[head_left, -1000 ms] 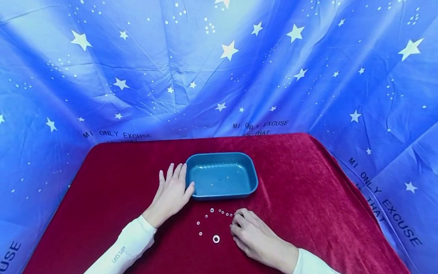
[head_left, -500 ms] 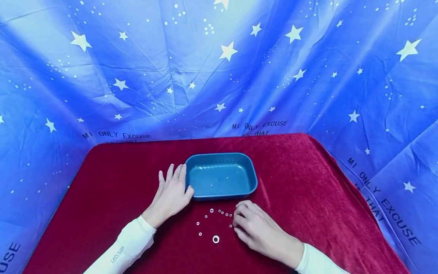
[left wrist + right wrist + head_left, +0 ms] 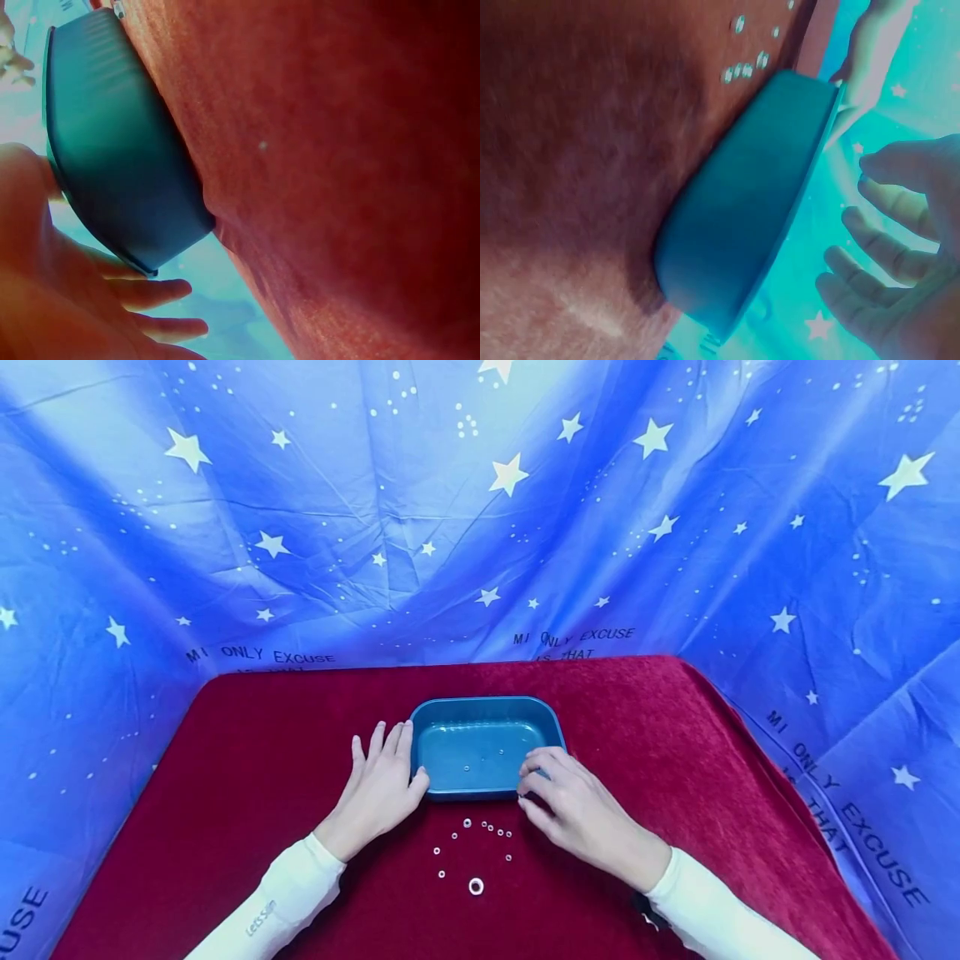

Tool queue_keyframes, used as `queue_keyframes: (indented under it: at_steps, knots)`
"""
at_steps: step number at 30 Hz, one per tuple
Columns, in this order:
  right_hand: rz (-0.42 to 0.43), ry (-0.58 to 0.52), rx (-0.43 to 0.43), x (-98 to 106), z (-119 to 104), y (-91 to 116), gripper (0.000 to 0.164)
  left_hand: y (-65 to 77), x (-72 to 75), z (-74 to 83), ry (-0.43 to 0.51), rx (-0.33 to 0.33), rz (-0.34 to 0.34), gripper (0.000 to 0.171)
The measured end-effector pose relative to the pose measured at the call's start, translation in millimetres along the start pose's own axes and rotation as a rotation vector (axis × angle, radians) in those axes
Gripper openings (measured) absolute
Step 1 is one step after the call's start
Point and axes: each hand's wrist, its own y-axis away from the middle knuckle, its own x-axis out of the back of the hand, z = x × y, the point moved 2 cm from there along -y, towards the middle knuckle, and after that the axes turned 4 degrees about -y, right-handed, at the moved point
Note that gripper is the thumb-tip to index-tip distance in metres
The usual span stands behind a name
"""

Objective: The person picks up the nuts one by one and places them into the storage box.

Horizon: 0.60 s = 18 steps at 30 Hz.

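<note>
Right hand over the near right corner of the tub

The blue tub (image 3: 453,739) stands upright on the red-covered bench (image 3: 675,802), its long axis running left to right; two tiny pieces (image 3: 467,768) show on its floor. The right hand (image 3: 576,793) hovers at the near right corner; the right wrist view sets its fingers above the rim and apart from it, so the tub's floor lies below them, to the left. These fingers are curled, thumb and forefinger tips close together; whether they pinch anything cannot be told. The left hand (image 3: 380,789) rests against the left end, fingers straight and somewhat spread. Small rings (image 3: 500,832) and one larger ring (image 3: 476,892) lie on the near side of the tub, the right hand being nearest to the rightmost.
</note>
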Motion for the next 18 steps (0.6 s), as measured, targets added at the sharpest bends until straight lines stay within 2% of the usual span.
queue_keyframes:
  at_steps: [8,18]
  knots:
    - [0.012,0.034,-0.008,-4.0,21.7,-15.7,0.013,-0.3,0.1,0.3,0.001,-0.004,-0.005,0.081]
    - [-0.062,0.085,-0.066,-20.5,44.2,-29.7,0.01,0.4,1.8,-1.7,-0.012,0.008,-0.019,0.082]
